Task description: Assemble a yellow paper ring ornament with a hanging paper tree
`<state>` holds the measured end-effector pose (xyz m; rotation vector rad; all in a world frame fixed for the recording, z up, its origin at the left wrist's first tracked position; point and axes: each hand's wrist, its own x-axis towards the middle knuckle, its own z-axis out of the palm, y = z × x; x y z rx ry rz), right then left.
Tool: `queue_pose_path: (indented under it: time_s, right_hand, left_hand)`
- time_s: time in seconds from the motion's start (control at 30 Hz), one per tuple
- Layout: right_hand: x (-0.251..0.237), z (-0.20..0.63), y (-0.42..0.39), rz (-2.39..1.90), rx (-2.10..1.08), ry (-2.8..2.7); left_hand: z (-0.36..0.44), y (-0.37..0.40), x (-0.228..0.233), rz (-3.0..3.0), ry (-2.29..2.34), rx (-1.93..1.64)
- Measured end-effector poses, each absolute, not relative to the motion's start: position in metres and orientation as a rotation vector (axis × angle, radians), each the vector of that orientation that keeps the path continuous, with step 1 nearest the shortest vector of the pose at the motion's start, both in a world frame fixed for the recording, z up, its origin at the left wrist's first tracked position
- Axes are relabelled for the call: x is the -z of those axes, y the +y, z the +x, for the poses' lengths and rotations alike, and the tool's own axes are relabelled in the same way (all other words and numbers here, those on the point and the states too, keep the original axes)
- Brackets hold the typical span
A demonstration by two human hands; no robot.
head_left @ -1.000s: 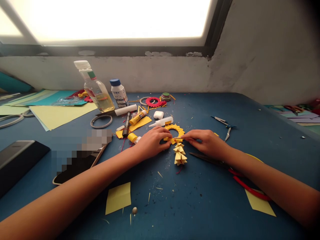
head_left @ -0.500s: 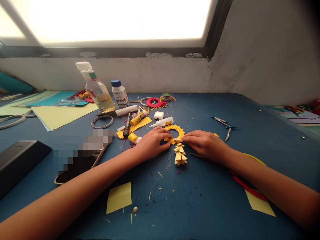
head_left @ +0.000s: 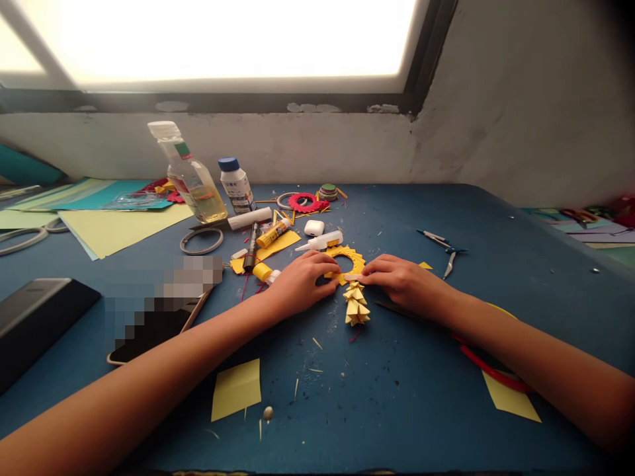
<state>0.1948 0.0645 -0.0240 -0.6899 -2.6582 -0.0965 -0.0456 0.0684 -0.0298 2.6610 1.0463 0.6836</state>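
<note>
A yellow folded-paper ring lies on the blue table. My left hand grips the ring's left edge between thumb and fingers. At its lower right edge, the fingertips of my right hand are closed on a small pale strip. Just below hangs or lies a pale yellow folded-paper garland of stacked star shapes, a red thread at its lower end. Scissors with a red and yellow handle lie partly hidden under my right forearm.
A white glue bottle, a glue stick and a black marker lie behind my left hand. Farther back stand a glass bottle and a blue-capped bottle. Compasses lie right; a phone lies left.
My right hand's fingers have shifted slightly at the ring's lower edge, and more of the pale strip shows. My left hand holds its place. The view has shifted a little.
</note>
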Motion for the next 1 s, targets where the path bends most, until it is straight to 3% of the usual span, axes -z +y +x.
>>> queue_pose_path:
  time_s: [0.57, 1.0]
  right_hand:
    - [0.0238, 0.1925, 0.0575, -0.852, 0.155, -2.786]
    - [0.0235, 0.1888, 0.0591, -0.711, 0.252, -2.756]
  left_hand:
    - [-0.0450, 0.0676, 0.0301, 2.655, 1.047, -0.709]
    - [-0.0448, 0.0673, 0.0315, 2.678, 1.046, -0.728]
